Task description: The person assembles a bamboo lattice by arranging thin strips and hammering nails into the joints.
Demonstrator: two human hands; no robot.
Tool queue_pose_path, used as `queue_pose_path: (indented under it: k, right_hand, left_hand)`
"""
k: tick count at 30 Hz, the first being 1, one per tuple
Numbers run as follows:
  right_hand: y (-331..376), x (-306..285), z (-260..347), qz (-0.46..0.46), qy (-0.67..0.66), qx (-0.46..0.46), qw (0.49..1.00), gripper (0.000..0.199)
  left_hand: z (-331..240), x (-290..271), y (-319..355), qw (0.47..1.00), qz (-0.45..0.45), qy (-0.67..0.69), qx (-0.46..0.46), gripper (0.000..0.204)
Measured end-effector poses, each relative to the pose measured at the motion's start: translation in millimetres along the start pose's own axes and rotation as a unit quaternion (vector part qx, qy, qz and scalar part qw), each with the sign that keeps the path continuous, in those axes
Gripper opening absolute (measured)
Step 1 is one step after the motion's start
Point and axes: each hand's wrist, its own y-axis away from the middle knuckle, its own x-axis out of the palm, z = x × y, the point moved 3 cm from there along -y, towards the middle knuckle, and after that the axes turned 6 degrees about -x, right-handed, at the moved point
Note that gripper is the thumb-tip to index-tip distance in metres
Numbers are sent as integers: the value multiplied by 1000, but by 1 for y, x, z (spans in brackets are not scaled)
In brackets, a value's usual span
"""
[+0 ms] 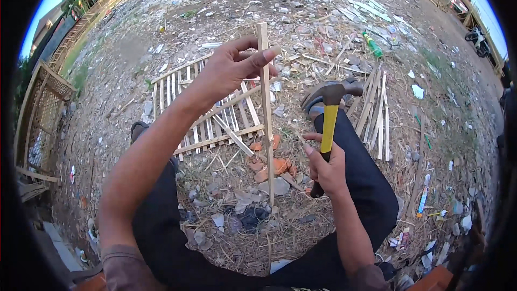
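Note:
My left hand grips a long, narrow wooden strip near its top, thumb across the near face. The strip stands roughly upright between my legs, its lower end close to the ground. In my right hand is a claw hammer with a yellow and black handle, its head up and the claw pointing left. My right index finger and thumb reach out to the left; whether something thin is pinched there is too small to tell. Behind the strip lies a slatted wooden frame on the ground, partly hidden by my left forearm.
Several loose wooden strips lie in a pile beside my right leg. Broken orange bricks sit between my legs. A green bottle and scattered litter cover the ground. At far left leans a lattice panel; a motorbike stands far right.

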Motion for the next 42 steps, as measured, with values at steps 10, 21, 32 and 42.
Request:
queue_pose_path:
  k: [10, 21, 32, 42]
  right_hand:
    - [-20, 38, 20, 9, -24, -19, 999, 35]
    - [-42, 55, 33, 67, 37, -33, 997, 31]
    - [-50, 59, 26, 87, 45, -34, 995, 22]
    - [-52, 47, 27, 51, 51, -39, 997, 21]
  left_hand:
    - [-5, 5, 20, 999, -12, -32, 39, 48]
    - [3, 1, 43, 936, 7, -333, 110, 20]
    - [36, -2, 81, 927, 58, -338, 153, 20]
    - [78, 18, 115, 882, 132, -396, 218, 31]
